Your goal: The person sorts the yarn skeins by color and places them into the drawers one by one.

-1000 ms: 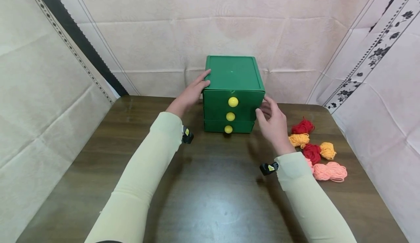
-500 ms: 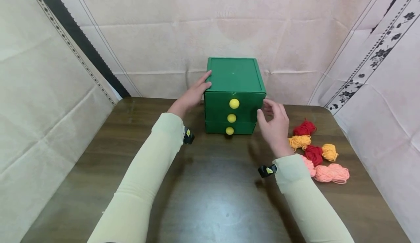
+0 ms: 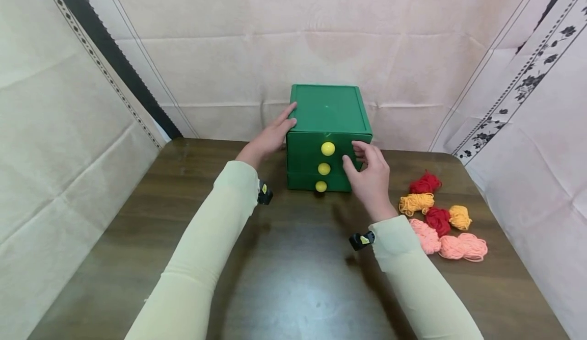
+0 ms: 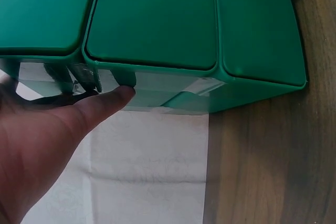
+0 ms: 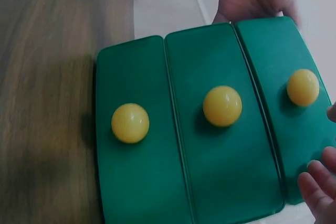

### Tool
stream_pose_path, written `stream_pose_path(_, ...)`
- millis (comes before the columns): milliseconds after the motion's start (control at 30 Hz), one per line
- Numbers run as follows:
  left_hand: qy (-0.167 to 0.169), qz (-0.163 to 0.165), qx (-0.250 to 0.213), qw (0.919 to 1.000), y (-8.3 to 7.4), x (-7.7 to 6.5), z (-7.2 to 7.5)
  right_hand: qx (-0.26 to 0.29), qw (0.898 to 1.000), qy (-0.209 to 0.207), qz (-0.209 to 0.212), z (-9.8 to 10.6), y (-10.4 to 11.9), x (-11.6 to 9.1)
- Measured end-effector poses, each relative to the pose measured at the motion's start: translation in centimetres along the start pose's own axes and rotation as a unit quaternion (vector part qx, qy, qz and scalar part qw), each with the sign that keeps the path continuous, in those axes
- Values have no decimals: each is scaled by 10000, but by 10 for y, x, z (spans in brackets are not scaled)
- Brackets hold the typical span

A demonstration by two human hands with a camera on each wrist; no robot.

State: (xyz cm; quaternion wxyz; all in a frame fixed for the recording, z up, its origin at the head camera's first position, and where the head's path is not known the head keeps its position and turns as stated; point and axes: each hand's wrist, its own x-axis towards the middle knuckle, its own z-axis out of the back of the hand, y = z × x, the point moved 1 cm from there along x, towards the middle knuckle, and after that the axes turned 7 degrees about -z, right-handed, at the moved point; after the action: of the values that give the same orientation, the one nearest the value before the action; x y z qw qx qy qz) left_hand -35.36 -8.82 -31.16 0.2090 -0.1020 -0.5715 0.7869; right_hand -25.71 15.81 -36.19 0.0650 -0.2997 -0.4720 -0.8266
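Observation:
A green three-drawer box [image 3: 327,109] stands on the table at the back, with a round yellow knob on each closed drawer front. My left hand [image 3: 269,135] rests against its left side, fingertips at the top edge; in the left wrist view the thumb [image 4: 113,98] touches the side wall. My right hand [image 3: 370,179] holds nothing. It hovers before the right part of the fronts, thumb and fingers apart, to the right of the top knob [image 3: 327,149]. In the right wrist view its fingertips [image 5: 310,184] come in beside the top drawer front, below the knob [image 5: 303,87].
Right of the box lie several yarn skeins: red [image 3: 425,182], yellow [image 3: 415,203] and pink [image 3: 463,246]. A pale cloth [image 3: 206,75] hangs behind and beside the brown wooden table [image 3: 284,279].
My right hand has moved left, from beside the box's right edge to in front of the drawer fronts. The left hand has stayed on the box's left side.

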Motion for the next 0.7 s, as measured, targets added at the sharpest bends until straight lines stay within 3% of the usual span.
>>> stream_pose_path(233,167,188,-276,9993,-18,-14,0,-12,9997,95,210,-15,11,1)
stream_pose_path(400,224,282,-146,9992,-28,-21,1,26,9994,112,316,-23,18,3)
stream_pose_path(700,105,250,-195,9994,-7,-5,1,-58,9990,149,427,-29,22,4)
